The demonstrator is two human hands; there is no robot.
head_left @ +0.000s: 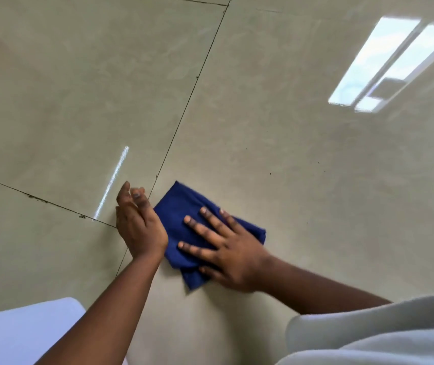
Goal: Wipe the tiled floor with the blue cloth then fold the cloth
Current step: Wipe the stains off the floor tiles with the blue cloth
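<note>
Beige, glossy tiles made up the floor (289,127), split by thin dark grout lines (184,111) and mirroring a bright window (392,67) at far right. At near left lay a pale white surface (23,335). The left hand (138,227) stood on edge just beside the blue cloth (176,219), fingers pressed together and straight. The cloth lay folded into a dark, compact pad on the tile, the right hand (226,248) flat on it, fingers spread. A grey sleeve (382,330) filled the near right.

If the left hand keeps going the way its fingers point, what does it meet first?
Nothing but bare tiled floor, as far as the picture shows. The left hand stands edge-on beside the blue cloth, fingers pointing away from the person, along the grout line; height above the floor is unclear.
</note>
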